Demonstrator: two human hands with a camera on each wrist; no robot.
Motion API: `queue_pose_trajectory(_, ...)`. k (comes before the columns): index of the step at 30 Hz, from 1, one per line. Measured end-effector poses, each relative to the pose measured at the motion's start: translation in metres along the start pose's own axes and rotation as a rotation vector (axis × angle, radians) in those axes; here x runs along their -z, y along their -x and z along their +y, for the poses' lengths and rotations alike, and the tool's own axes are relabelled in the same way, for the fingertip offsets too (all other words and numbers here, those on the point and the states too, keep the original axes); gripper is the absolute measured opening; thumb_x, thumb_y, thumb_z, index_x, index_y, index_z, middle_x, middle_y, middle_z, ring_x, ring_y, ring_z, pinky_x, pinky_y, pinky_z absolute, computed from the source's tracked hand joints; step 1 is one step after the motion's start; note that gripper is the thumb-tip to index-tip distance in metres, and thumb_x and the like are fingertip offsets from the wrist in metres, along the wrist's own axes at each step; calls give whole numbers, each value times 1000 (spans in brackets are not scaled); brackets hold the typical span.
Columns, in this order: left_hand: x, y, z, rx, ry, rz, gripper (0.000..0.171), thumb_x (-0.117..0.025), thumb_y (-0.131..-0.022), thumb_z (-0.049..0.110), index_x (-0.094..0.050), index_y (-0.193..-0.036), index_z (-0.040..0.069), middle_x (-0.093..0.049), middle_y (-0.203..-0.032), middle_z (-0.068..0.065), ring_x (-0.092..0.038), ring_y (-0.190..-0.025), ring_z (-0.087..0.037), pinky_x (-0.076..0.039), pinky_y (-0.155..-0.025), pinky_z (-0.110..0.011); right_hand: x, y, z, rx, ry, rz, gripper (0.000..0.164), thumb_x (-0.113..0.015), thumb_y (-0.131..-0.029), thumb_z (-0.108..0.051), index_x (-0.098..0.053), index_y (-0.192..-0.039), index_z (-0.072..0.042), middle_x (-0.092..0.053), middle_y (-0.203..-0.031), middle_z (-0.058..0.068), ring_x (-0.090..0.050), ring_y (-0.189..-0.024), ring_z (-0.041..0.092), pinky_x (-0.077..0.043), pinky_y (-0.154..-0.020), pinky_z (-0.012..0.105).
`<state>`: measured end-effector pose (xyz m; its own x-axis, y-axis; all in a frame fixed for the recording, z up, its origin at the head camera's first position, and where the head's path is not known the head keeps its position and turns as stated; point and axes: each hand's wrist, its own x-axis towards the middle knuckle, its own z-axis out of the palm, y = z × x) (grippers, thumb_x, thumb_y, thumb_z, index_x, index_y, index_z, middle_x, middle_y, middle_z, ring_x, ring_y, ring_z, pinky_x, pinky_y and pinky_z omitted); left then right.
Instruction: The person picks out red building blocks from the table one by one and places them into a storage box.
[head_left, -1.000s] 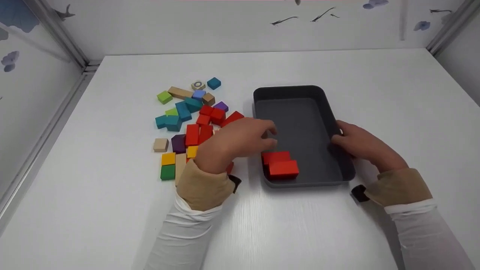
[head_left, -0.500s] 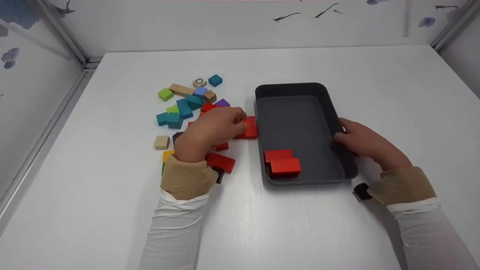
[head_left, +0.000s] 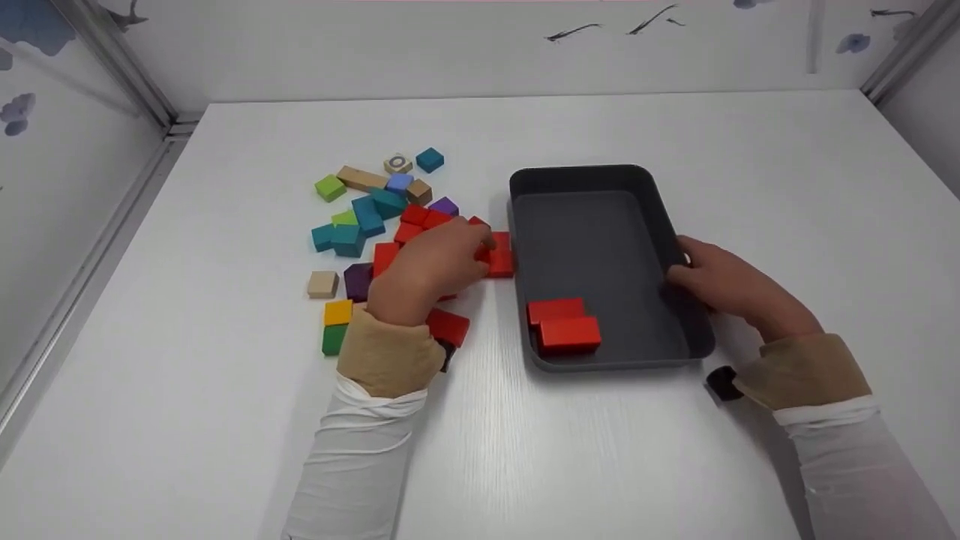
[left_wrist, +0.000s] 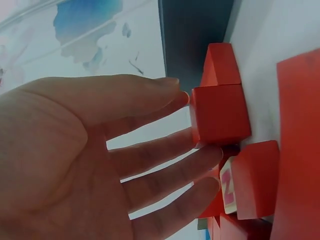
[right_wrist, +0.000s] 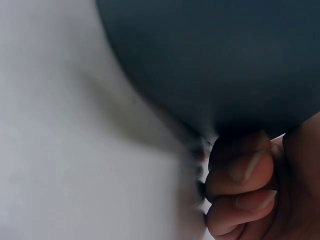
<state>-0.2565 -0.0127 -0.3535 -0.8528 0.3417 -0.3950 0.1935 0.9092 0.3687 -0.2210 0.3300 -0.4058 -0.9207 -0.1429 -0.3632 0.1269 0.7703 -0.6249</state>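
Note:
In the head view my left hand is over the red blocks left of a dark grey tray. The left wrist view shows its fingers extended, fingertips right at a red block, with the thumb tip just short of it. Another red block lies against the tray's left wall. My right hand grips the tray's right wall, thumb over the rim; its other fingers curl in below the tray in the right wrist view. Two red blocks sit in the tray's near left corner.
Left of my left hand lie more wooden blocks: teal blocks, a purple block, a yellow block, a green block and a natural wood block. Farther back is a long tan block. White panels border the white table.
My left hand has moved left from over the tray's edge to the red blocks, then shifted slightly right. The right hand has kept its grip on the tray.

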Motion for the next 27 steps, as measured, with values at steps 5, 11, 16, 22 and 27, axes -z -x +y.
queue_pose_trajectory(5,-8,-2,2,-9,-32,46,59,-78,-91,13,-57,-146,21,-62,-134,-6,-56,-122,-23,-54,-103,-44,2,0,1,-5,15,-11,56,-40,-100,-19,-34,-154,-4,-55,-125,21,-60,-86,20,-49,-68,33)
queue_pose_trajectory(11,-14,-4,3,-10,-45,83,60,-78,-91,12,-57,-146,20,-65,-133,-6,-59,-120,-24,-54,-105,-43,2,0,0,-15,16,-21,57,-38,-101,-20,-32,-155,-3,-53,-131,23,-61,-94,23,-51,-70,33)
queue_pose_trajectory(16,-16,-3,2,-3,-47,92,59,-78,-92,13,-56,-146,19,-66,-130,-7,-59,-117,-24,-54,-102,-42,1,-1,-1,-24,7,-23,57,-39,-101,-20,-32,-155,-4,-54,-133,23,-63,-96,24,-53,-71,33)
queue_pose_trajectory(22,-16,-3,3,-1,-43,72,60,-79,-91,14,-56,-146,19,-66,-130,-7,-58,-118,-23,-53,-102,-42,-1,-1,2,-29,-7,-33,58,-40,-101,-20,-31,-156,-5,-54,-133,23,-62,-94,22,-53,-70,33)
queue_pose_trajectory(27,-15,-2,4,-2,-55,80,61,-80,-90,13,-57,-146,19,-67,-131,-7,-59,-119,-24,-53,-102,-43,-1,-2,3,-26,-7,-26,59,-40,-101,-20,-30,-157,-6,-54,-133,22,-62,-94,23,-52,-70,33)
